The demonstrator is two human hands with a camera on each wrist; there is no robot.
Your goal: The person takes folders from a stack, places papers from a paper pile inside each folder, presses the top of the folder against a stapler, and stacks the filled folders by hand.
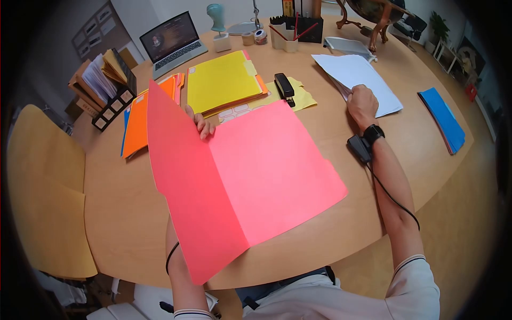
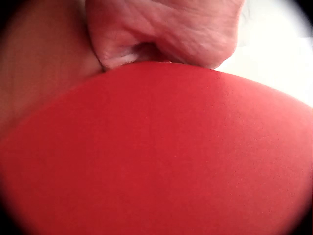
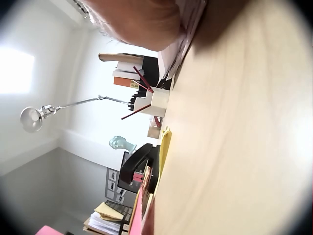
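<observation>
A pink folder [image 1: 277,170] lies opened in front of the person, its left cover raised at a slant. The left hand [image 1: 200,124] curls its fingers over the top edge of that cover near the fold; the cover hides the rest of it. In the left wrist view the left hand [image 2: 166,29] shows behind the red cover [image 2: 156,147]. At the near left edge of a stack of white paper [image 1: 368,80], the right hand [image 1: 364,104] has its fingers curled round the sheets. The right wrist view shows the right hand [image 3: 142,22] against the paper edges [image 3: 188,36].
Yellow folders [image 1: 221,82], a black stapler [image 1: 284,89] and orange folders [image 1: 140,125] lie behind and left of the pink folder. A blue stack [image 1: 444,121] is at the right edge. Farther back stand a laptop [image 1: 173,45], a pen holder [image 1: 284,40] and a file rack [image 1: 114,109].
</observation>
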